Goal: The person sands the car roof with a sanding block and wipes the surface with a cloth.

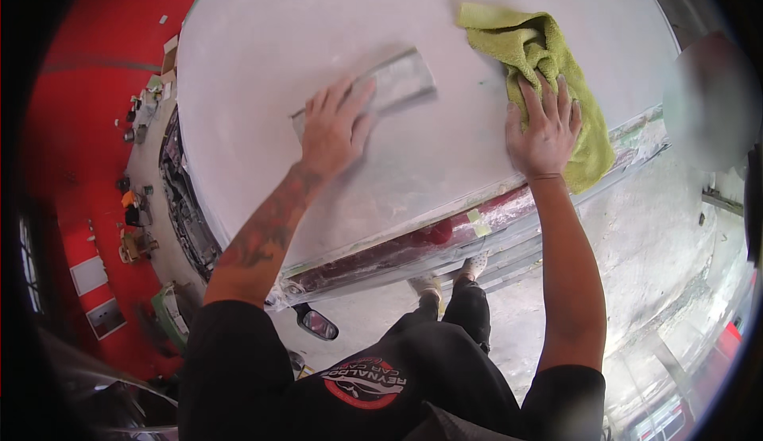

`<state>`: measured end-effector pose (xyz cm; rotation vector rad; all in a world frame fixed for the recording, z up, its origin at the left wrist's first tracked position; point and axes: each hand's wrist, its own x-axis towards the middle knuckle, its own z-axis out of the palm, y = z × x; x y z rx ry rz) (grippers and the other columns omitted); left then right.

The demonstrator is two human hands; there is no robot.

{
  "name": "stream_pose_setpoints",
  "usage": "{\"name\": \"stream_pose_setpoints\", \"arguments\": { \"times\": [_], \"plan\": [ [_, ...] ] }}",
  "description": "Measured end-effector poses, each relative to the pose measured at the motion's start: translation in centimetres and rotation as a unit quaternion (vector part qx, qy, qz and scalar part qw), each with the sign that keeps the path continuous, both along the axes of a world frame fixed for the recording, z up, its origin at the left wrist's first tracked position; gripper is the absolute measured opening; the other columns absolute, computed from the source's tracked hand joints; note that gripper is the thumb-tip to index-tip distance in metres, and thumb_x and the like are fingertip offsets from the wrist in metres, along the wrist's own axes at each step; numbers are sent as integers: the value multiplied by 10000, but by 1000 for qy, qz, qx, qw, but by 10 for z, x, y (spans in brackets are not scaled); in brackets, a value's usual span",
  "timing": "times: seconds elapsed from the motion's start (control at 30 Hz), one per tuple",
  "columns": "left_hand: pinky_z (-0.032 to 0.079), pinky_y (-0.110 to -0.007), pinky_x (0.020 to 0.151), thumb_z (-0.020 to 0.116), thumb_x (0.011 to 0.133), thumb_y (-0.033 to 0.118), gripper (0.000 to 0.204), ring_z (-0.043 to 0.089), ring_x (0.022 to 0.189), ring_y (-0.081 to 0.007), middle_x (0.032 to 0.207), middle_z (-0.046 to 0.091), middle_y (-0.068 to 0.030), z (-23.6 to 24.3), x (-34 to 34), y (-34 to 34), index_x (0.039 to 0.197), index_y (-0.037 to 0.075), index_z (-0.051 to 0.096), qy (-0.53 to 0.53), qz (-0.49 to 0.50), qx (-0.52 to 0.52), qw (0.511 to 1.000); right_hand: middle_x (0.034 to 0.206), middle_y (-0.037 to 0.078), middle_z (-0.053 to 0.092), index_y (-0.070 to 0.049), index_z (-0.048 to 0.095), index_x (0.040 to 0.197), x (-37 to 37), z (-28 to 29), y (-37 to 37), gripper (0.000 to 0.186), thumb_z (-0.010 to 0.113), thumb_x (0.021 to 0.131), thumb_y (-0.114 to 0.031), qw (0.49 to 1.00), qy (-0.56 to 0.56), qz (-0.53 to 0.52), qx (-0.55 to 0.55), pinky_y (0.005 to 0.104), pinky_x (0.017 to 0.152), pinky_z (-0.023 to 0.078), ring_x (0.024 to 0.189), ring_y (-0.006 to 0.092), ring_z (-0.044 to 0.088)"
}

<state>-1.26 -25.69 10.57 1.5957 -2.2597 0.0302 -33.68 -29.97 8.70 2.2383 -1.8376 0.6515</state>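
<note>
My left hand [334,127] lies over a long, flat grey sanding block [404,79], its fingers bent across the block's near half. The block rests slantwise on the car's roof panel [262,67], which is pale, matt and dusty. To the right, my right hand [544,127] presses flat on a crumpled yellow-green towel [586,115] with its fingers spread. Folds of this towel bunch up beyond my fingertips, and its lower end hangs over the roof's near edge. Whitish dust coats the fingers of my right hand.
Below the roof edge runs a dark red strip [429,238] with patches of tape. A side mirror [319,323] juts out near my left forearm. My feet stand on the pale floor [636,226] beside the car. Boxes and tools line the red wall [87,115] at the left.
</note>
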Motion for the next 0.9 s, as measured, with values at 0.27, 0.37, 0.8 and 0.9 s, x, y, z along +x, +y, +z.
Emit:
{"name": "stream_pose_setpoints", "arguments": {
  "times": [0.27, 0.37, 0.8, 0.9],
  "plan": [
    [401, -453, 965, 668, 875, 212, 500, 518, 1138, -341, 1289, 558, -140, 17, 13, -133, 1356, 133, 556, -47, 59, -55, 996, 1423, 47, 494, -194, 593, 1305, 23, 5, -4, 439, 578, 891, -337, 998, -45, -7, 50, 582, 1105, 239, 1402, 330, 347],
    [398, -456, 973, 660, 881, 228, 500, 514, 1145, -338, 1292, 557, -136, 14, -23, -112, 1360, 135, 551, -48, 109, -43, 992, 1390, 64, 525, -187, 601, 1282, 17, 8, -1, 407, 562, 905, -335, 996, -66, 10, 62, 558, 1080, 282, 1382, 314, 378],
    [378, -469, 1009, 652, 881, 199, 489, 501, 1170, -360, 1292, 560, -172, 23, -37, -141, 1353, 120, 555, -61, 71, -45, 995, 1336, 51, 570, -214, 633, 1244, -68, 1, -55, 367, 576, 925, -386, 999, -47, 14, 21, 467, 1078, 290, 1334, 255, 433],
    [386, -465, 989, 647, 887, 232, 486, 500, 1160, -352, 1301, 554, -157, 10, -68, -115, 1356, 144, 556, -50, 116, -40, 991, 1336, 42, 574, -218, 633, 1242, -76, -5, -61, 360, 573, 926, -379, 999, -46, 5, 12, 465, 1077, 289, 1329, 248, 441]
  ]
}}
